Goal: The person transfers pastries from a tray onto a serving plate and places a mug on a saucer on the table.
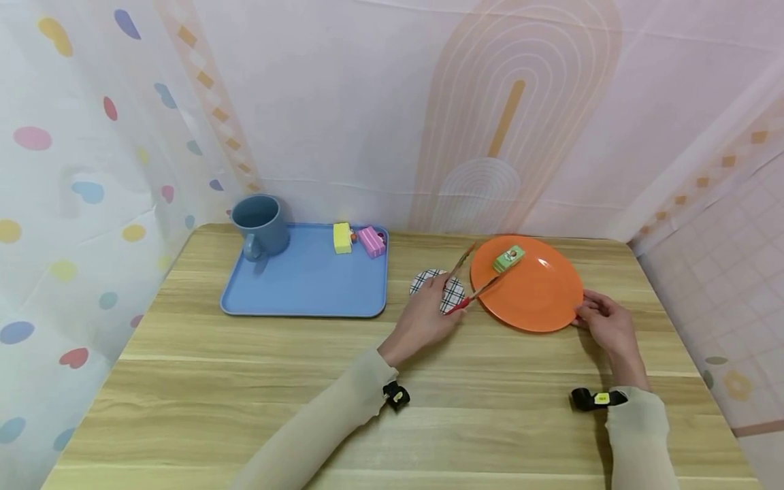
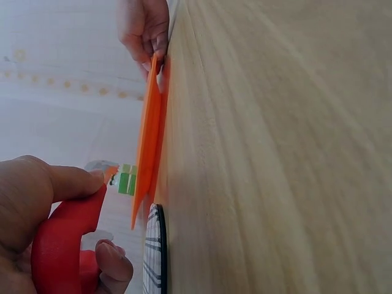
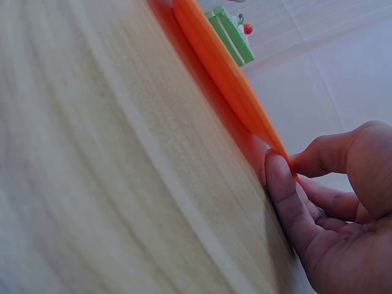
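Note:
My left hand (image 1: 425,318) grips a pair of tongs with a red bend (image 2: 58,248) at the hand. The two arms of the tongs are spread apart, one reaching over the rim of an orange plate (image 1: 539,296) toward a green toy cake slice (image 1: 509,258). Whether that tip touches the slice, I cannot tell. The slice sits on the plate, with a small red fruit on it in the right wrist view. At the plate's right rim, my right hand (image 1: 612,330) pinches the edge between thumb and fingers.
Beneath the tongs lies a round plaid coaster (image 1: 453,295). To the left, a blue tray (image 1: 300,289) bears a blue-grey mug (image 1: 263,228), a yellow toy cake slice (image 1: 342,239) and a pink one (image 1: 371,242). A patterned curtain (image 1: 343,102) hangs behind the wooden table (image 1: 478,422).

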{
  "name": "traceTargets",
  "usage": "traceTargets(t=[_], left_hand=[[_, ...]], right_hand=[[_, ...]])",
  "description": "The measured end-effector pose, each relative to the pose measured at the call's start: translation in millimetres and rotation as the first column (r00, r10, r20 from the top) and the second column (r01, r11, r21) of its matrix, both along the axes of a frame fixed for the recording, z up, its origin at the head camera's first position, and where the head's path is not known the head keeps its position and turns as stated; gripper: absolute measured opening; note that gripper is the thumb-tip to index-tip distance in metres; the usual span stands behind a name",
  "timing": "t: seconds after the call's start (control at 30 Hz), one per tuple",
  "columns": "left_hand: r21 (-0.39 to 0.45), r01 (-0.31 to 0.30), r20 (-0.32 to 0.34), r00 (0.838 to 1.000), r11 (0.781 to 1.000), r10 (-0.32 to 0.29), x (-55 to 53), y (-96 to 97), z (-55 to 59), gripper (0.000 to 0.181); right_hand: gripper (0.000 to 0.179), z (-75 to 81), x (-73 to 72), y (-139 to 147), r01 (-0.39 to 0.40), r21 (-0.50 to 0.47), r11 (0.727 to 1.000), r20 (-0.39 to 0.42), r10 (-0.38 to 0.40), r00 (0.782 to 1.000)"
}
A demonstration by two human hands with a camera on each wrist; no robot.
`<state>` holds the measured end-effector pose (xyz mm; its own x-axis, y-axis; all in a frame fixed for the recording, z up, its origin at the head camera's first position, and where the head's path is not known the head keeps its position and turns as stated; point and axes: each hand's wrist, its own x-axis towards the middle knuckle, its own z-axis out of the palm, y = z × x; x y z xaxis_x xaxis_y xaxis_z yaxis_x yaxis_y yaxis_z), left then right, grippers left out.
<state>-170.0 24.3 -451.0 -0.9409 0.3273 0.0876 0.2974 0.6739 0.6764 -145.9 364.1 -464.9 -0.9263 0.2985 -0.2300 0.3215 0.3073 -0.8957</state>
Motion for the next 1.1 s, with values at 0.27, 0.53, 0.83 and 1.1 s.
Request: traceTargets(t=[0.27,0.53,0.83,1.1], left_hand=[[0.072,-0.014,0.000,1.000,0.997,0.014,3.1,-11.2,-3.9,0.074],[0.101,-0.036,0.005,0.999,0.994,0.036,6.2,-23.2,-1.1,0.075],[0.132,-0.093,0.034,0.995,0.987,0.089,5.4,-37.2,4.7,0.074],[0.149,-0.133,0.030,0.991,0.980,0.130,5.2,-54.8,10.5,0.071]], right_hand=[[0.052,-2.6,0.5,-0.5,0.003,-0.002,1.000,-0.002,-0.003,1.000],[0.053,-1.0,-0.4,-0.5,0.016,0.001,1.000,0.008,-0.016,1.000],[0.052,0.4,-1.1,-1.3,0.022,0.008,1.000,0.013,-0.022,1.000],[0.053,2.1,-1.5,-2.2,0.030,-0.005,1.000,0.027,-0.030,0.999]])
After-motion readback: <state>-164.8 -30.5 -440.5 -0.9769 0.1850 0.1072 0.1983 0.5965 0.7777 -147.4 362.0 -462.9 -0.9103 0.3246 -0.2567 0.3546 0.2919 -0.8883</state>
